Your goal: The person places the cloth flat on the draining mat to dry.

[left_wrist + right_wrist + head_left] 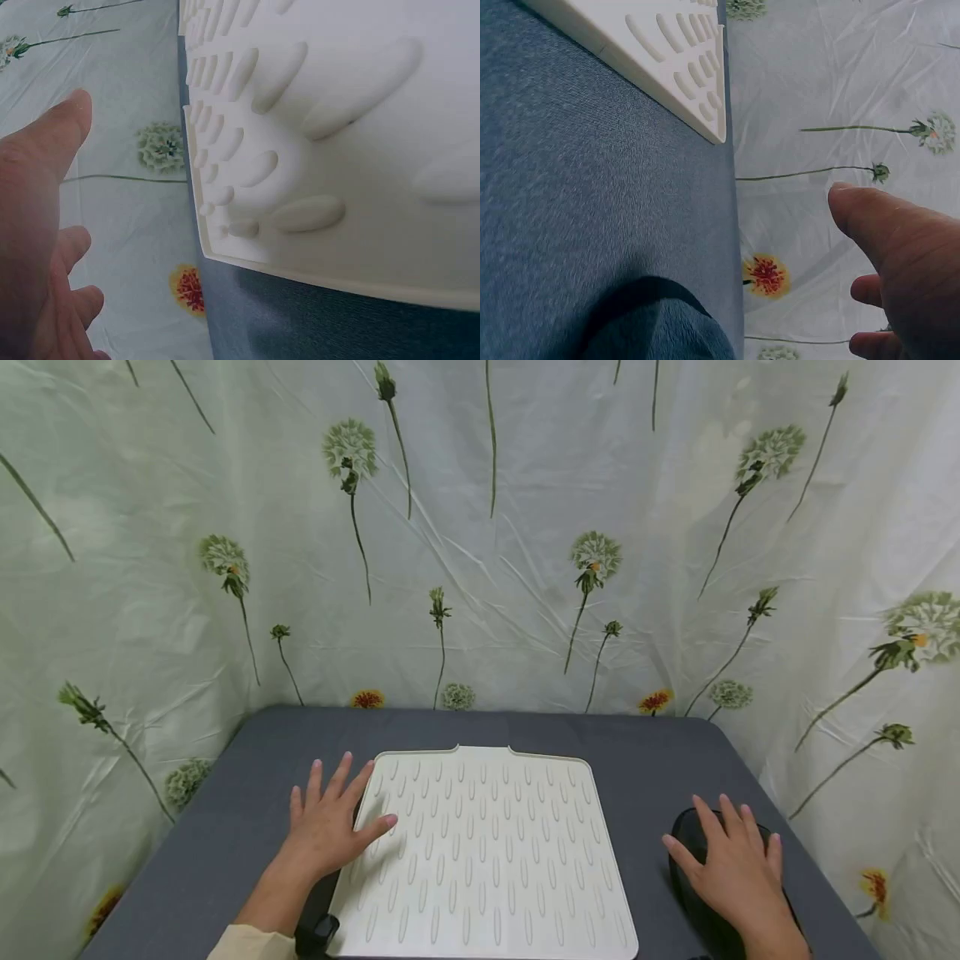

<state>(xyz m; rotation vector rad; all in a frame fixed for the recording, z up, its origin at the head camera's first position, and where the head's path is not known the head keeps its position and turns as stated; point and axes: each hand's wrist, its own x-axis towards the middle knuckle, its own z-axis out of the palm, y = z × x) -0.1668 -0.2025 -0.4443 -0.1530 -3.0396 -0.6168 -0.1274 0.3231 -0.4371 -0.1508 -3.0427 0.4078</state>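
A white ridged draining board (pixel 480 860) with rows of raised oval bumps lies in the middle of the table. My left hand (pixel 330 822) is spread beside its left edge, the thumb overlapping the board in the head view. The left wrist view shows the board's raised rim close by, with the left thumb and fingers (pixel 71 131) apart from it. On the right, my right hand (pixel 731 868) is held with fingers spread over a dark, rounded object with a black rim (pixel 686 827). That hand hides most of the object; its rounded end (pixel 660 330) shows in the right wrist view.
A dark grey-blue cloth covers the table (pixel 645 752). Behind and at both sides hangs a pale curtain (pixel 510 568) printed with dandelions and flowers. A black wrist camera (pixel 318 935) sits at the left wrist, near the board's front left corner.
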